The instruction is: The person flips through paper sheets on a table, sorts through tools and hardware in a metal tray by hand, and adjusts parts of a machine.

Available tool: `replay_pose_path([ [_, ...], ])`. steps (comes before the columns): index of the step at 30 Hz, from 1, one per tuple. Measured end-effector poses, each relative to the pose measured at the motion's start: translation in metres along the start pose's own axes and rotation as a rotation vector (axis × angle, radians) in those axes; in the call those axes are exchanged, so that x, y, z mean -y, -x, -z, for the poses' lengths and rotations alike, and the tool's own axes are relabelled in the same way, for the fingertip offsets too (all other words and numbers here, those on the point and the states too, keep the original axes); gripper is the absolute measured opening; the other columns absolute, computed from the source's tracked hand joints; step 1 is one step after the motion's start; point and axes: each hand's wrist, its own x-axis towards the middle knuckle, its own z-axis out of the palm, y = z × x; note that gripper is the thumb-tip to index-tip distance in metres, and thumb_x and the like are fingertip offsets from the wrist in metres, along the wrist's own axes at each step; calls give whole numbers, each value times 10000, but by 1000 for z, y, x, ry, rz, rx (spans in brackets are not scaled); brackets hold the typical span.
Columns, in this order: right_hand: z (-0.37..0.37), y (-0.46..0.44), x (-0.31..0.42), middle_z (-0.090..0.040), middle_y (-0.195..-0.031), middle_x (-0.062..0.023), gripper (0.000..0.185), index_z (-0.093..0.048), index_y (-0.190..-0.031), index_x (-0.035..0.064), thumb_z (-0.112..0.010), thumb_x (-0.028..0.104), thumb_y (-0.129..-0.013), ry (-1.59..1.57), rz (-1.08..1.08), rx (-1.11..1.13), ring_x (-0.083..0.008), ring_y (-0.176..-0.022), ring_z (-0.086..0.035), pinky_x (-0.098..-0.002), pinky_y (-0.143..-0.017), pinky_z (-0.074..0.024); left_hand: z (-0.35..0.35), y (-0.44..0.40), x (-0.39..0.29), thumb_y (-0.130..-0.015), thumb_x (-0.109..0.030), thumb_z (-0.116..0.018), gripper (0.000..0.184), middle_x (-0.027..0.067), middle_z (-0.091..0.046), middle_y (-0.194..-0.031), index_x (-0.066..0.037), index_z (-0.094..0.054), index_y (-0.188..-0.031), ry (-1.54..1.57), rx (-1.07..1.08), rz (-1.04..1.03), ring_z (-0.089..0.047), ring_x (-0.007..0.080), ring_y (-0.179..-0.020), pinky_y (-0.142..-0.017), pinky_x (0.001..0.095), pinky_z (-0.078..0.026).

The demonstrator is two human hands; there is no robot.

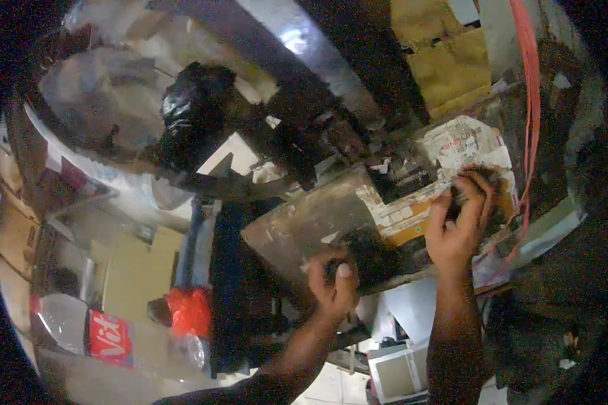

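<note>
My left hand (334, 287) is low over the front part of a worn brown work board (297, 219). Its fingers are curled toward the thumb, with a dark patch between them; whatever it may hold is hidden. My right hand (458, 226) bends its fingers down at the lower edge of a torn white printed label (466, 145) on the board. Thumb and forefinger come close together, and anything small between them cannot be made out. An orange strip with chipped white edging (405, 216) runs left of the right hand. Dark scraps (405, 172) lie behind that strip.
Pink-red strands (530, 88) hang at the right. A black plastic bag (196, 98) is at the upper left, with yellow-brown cartons (449, 71) at the back. A clear bottle with a red label (111, 337) and a bright red bundle (188, 312) are at the lower left.
</note>
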Motion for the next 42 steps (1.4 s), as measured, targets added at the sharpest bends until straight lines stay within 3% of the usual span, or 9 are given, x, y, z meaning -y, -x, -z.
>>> replay_pose_path([
  [3,-3,-1,3,-442,-1119,-206,268,-482,-1019,6,-551,84,-772,90,-17,71,-372,-1049,-429,-456,-920,-345,5,-7,-9,-812,-173,-529,200,122,-585,-815,-7,-532,-924,-463,31,-187,-561,202,-714,-674,316,-452],
  [10,-5,-8,13,-440,-1157,-190,327,-441,-1064,-17,-559,81,-775,179,114,75,-351,-1079,-408,-457,-946,-285,6,-13,-10,-772,-131,-573,200,139,-599,-852,-3,-550,-925,-240,95,-92,-583,232,-724,-676,306,-464],
  [16,-9,-8,16,-438,-1197,-186,330,-440,-1071,-21,-546,158,-815,277,132,134,-357,-1103,-395,-454,-954,-274,2,-11,-16,-749,-114,-594,206,159,-605,-859,-9,-560,-923,-228,65,-73,-606,240,-746,-676,310,-474],
  [30,-14,-8,20,-440,-1185,-194,300,-457,-1052,-14,-542,159,-823,379,189,162,-356,-1106,-391,-463,-946,-276,9,-16,-10,-718,-128,-621,237,179,-574,-830,-23,-577,-927,-173,146,-85,-587,321,-731,-656,349,-475],
  [38,-14,-8,20,-454,-1159,-208,306,-455,-1039,-29,-545,163,-818,414,132,162,-371,-1085,-412,-467,-926,-300,8,-15,-9,-732,-122,-611,233,178,-586,-848,-12,-571,-934,-176,133,-137,-592,313,-737,-663,350,-482],
  [40,-13,-9,16,-468,-1188,-183,351,-495,-1033,15,-579,255,-791,366,104,161,-368,-1120,-406,-524,-963,-251,6,-15,-11,-738,-118,-606,230,178,-592,-856,-8,-571,-937,-174,131,-159,-596,305,-744,-668,348,-484],
  [42,-11,-8,17,-460,-1183,-183,354,-486,-1043,19,-582,246,-788,427,88,166,-366,-1119,-403,-523,-954,-259,5,-12,-15,-742,-115,-602,232,185,-603,-874,-1,-570,-941,-192,110,-60,-606,281,-764,-687,341,-487],
])
